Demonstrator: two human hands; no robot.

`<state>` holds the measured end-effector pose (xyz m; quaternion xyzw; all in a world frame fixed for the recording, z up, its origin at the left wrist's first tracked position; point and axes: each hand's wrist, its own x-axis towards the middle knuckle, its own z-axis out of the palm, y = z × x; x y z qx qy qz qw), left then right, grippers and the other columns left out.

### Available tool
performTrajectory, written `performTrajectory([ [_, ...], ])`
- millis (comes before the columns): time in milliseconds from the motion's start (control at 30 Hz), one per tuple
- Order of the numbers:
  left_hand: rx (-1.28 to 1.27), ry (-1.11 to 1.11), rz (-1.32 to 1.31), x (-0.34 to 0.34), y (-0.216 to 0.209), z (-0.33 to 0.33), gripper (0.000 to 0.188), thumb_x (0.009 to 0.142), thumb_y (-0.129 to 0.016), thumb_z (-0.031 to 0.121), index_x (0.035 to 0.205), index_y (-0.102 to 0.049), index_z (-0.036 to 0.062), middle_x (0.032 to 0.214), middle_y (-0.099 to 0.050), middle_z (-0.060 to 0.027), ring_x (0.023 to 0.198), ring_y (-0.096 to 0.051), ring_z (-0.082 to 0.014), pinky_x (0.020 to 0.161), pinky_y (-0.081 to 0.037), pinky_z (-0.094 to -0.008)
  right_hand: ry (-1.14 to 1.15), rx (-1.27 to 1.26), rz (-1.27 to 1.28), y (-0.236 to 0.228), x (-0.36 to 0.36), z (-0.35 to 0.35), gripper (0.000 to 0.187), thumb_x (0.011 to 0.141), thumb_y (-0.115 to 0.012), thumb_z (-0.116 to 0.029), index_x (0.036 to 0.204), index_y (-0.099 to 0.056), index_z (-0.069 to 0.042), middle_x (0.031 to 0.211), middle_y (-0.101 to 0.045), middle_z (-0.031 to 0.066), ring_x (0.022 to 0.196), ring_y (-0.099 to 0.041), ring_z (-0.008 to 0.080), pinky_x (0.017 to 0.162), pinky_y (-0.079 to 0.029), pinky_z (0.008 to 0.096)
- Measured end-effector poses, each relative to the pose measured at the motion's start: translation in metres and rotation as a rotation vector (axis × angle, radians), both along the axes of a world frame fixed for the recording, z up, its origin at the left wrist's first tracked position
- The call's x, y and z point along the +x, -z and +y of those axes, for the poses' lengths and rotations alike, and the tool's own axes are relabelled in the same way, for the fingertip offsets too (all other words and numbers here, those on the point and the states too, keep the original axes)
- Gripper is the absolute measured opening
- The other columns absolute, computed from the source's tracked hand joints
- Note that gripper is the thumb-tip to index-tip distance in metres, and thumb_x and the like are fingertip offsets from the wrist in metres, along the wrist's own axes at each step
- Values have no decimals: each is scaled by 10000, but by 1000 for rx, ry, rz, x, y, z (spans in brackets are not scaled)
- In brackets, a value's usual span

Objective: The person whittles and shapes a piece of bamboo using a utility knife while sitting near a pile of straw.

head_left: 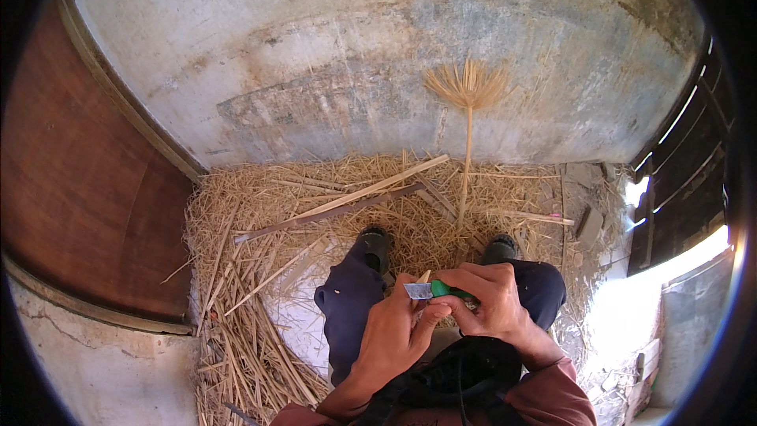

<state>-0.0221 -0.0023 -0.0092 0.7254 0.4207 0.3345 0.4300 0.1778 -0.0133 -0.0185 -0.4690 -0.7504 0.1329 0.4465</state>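
Observation:
My right hand point(485, 298) is closed round the green handle of a cutter knife point(419, 291), whose grey blade points left over my left fingers. My left hand point(400, 331) is closed just beside the blade, with fingers and thumb pinched together. A pale pointed sliver of wood or bamboo point(424, 277) pokes up behind the blade, between the two hands. Its lower part is hidden by the fingers, though it appears to be in my left hand's grip. Both hands are held together above my lap, between my knees.
A straw broom point(468, 95) leans bristles-up against the stained wall point(339, 55). Straw and shavings point(378, 170) cover the floor, with a long pale stick point(378, 187) across them. Split strips point(252, 355) are heaped at left, near a brown door point(102, 181). A block point(589, 226) lies at right.

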Motion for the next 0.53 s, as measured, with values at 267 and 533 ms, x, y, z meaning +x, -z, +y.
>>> performTrajectory([
  [267,79,-65,-69,6,7,-3,221,1034,-705,173,1004,-569,2,658,-540,-126,518,-553,-307,526,-417,-367,45,49,-30,-1,-5,-1,305,826,-863,-172,1093,-778,-51,794,-717,72,592,-699,256,512,-536,360],
  [533,94,-67,-54,7,6,-2,160,1030,-689,134,977,-617,2,726,-657,-168,650,-697,-401,558,-485,-426,120,98,-33,3,-10,-3,318,802,-875,-175,1082,-774,-61,806,-725,65,597,-704,251,518,-548,354],
])
